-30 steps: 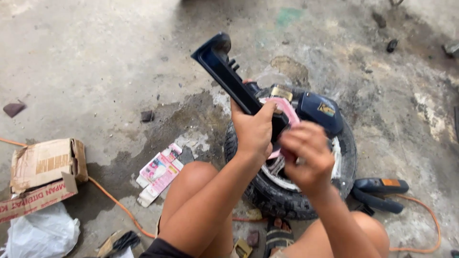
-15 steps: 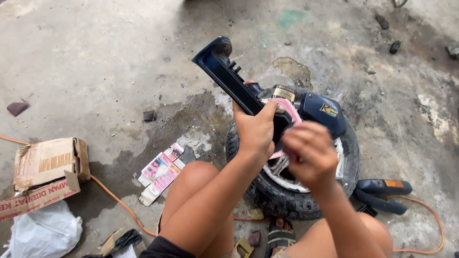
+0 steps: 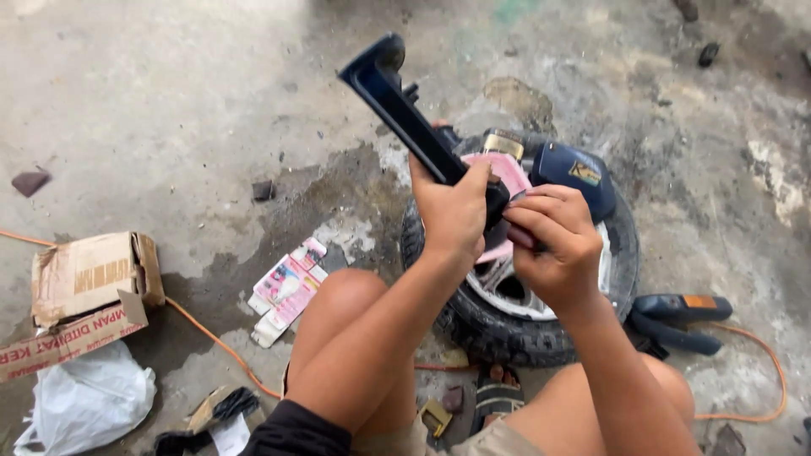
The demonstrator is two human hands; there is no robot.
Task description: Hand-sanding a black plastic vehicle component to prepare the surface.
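I crouch over a small black tyre with a silver rim [image 3: 515, 325] lying flat on the concrete. My left hand [image 3: 452, 215] grips a long dark blue plastic part [image 3: 397, 105] that slants up and away to the left. My right hand [image 3: 553, 245] is closed around something small and dark next to the lower end of that part; I cannot make out what it is. A pink piece [image 3: 507, 173] shows behind my hands. A dark blue power tool [image 3: 579, 173] rests on the tyre's far side.
A torn cardboard box [image 3: 89, 283] and a white plastic bag [image 3: 84, 401] lie at the left. A pink and white packet [image 3: 283, 287] lies by my left knee. An orange cable [image 3: 211, 338] crosses the floor. Dark blue tool handles [image 3: 680, 321] lie right of the tyre.
My right hand has come in closer to my left hand at the lower end of the blue part. The part keeps the same slant.
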